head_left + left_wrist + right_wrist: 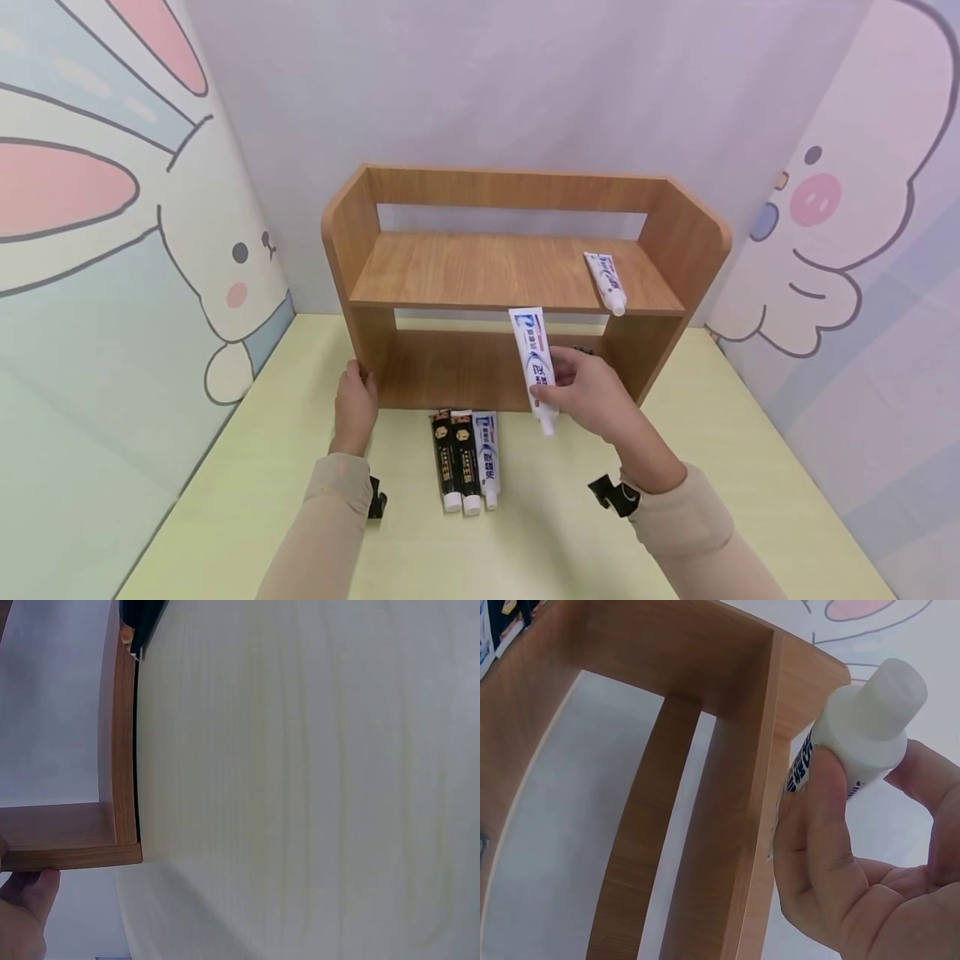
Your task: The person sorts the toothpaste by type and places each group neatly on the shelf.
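Note:
My right hand (600,402) pinches a white toothpaste tube (530,342) between thumb and fingers, in front of the wooden shelf (450,268). The tube is tilted, its cap down; in the right wrist view the white cap (894,696) faces the camera. At the shelf's left side panel, my left hand (355,414) grips the edge, with fingers (30,904) against the wood in the left wrist view. On the table before the shelf lie two black toothpaste tubes (466,460) and a white one (487,457), side by side, caps toward me.
Another white toothpaste tube (606,282) lies on the upper board at the right, its cap over the front edge. A dark item (582,349) on the lower board is mostly hidden behind my right hand. Cartoon-printed walls (225,208) stand on both sides.

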A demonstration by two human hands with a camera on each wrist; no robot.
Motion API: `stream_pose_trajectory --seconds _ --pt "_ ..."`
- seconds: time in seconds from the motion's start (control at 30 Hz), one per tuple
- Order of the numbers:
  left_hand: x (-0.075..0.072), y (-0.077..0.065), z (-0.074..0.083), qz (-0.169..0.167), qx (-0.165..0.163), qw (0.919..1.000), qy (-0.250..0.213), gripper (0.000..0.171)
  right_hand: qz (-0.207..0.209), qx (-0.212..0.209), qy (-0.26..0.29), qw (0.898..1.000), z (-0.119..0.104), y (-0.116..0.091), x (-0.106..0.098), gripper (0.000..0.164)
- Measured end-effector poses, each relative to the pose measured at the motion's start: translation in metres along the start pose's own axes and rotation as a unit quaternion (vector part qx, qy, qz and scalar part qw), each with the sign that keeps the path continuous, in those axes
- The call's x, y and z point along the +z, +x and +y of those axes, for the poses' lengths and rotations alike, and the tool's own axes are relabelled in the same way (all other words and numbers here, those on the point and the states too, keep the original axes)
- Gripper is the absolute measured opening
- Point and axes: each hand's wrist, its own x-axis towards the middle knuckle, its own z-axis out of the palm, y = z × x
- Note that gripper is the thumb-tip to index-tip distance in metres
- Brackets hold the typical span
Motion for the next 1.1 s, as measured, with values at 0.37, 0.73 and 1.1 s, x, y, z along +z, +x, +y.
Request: stream_pose_trajectory --seconds 0.37,0.73,1.1 --pt "0.0 -0.001 0.001 -0.002 -0.007 1.0 -0.002 0.035 0.0 -0.007 -0.011 1.0 -0.011 0.014 -0.011 0.06" --pt "0.001 0.002 0.0 -0.001 -0.004 1.0 0.001 0.033 -0.006 0.038 -0.015 0.999 -0.028 0.036 -0.024 0.069" --pt "0.003 0.002 -0.003 0.011 0.006 0.9999 0.009 0.029 -0.01 0.047 -0.015 0.999 -0.036 0.065 -0.033 0.059"
